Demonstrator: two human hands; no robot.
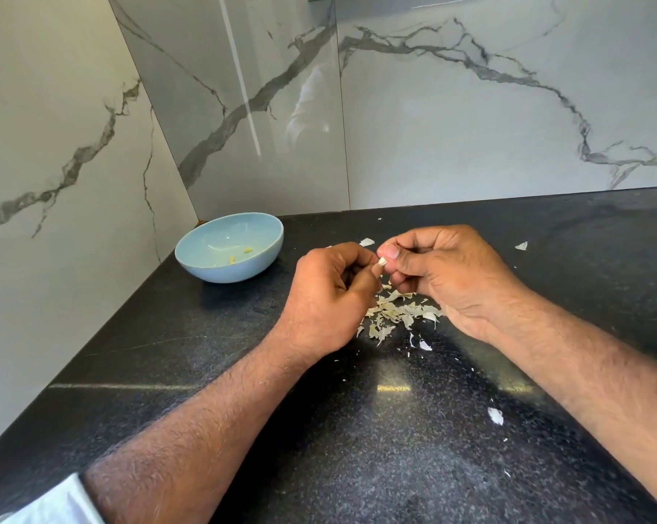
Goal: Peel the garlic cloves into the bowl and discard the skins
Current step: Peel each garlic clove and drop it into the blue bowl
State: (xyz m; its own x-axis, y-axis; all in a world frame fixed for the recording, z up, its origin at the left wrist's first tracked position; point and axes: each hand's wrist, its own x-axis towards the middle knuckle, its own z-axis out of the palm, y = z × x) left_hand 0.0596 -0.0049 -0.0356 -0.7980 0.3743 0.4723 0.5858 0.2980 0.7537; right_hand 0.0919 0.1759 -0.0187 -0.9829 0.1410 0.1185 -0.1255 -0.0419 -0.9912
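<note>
A small pale garlic clove (382, 262) is being pinched between the left hand (328, 296) and right hand (442, 274), above papery white skins (398, 315) on the black speckled worktop (357, 429). It is probably light, slippery and firm; fingertips at its ends suit it. The pale blue ceramic bowl (266, 255) is sitting to the left.

Tabletop (395, 448): black speckled stone, polished, glossy w/ glare. Walls (470, 107): white grey-veined marble-look tile, v. glossy. Bowl (266, 255): pale blue, smooth ceramic-looking glaze. Garlic skins (395, 315): thin, papery, matt.

Home kitchen: marble wall tiles (470, 107), dark countertop (395, 448).
</note>
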